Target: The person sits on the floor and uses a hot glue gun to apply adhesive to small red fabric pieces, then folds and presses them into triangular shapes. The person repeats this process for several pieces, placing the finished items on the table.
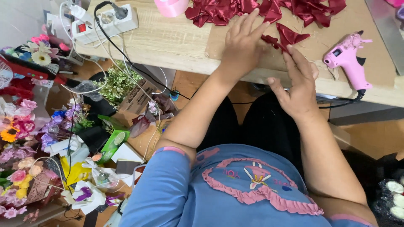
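Leftmost, a heap of artificial flowers in pink, yellow and purple (19,168) lies on the floor, with a green rectangular carton (112,144) and crumpled white wrappers (86,194) just beside it. Above these, a small green leafy plant (118,84) stands under the table edge. On the light wooden tabletop (176,42), at its left corner, sits a white multi-socket power strip with a red switch (105,21); 1 black cable (126,59) runs from it down over the table edge.

Further right, the left hand (241,46) lies flat on the tabletop, fingers spread and extended, palm down; it grips nothing. Its fingertips reach the edge of a pile of dark red satin ribbon pieces (227,10) that spreads along the far side of the table. A roll of pink ribbon (171,6) stands near the pile on its left.

Between the 2 hands lies 1 folded dark red satin ribbon piece (290,37), flat on the table. The right hand (298,82) rests at the near table edge, fingers extended, with the fingertips touching the lower end of that piece. Whether it pinches the ribbon cannot be told.

Rightmost, a pink plastic hot glue gun (349,61) lies on the tabletop, apart from the right hand, its black cord hanging over the edge.
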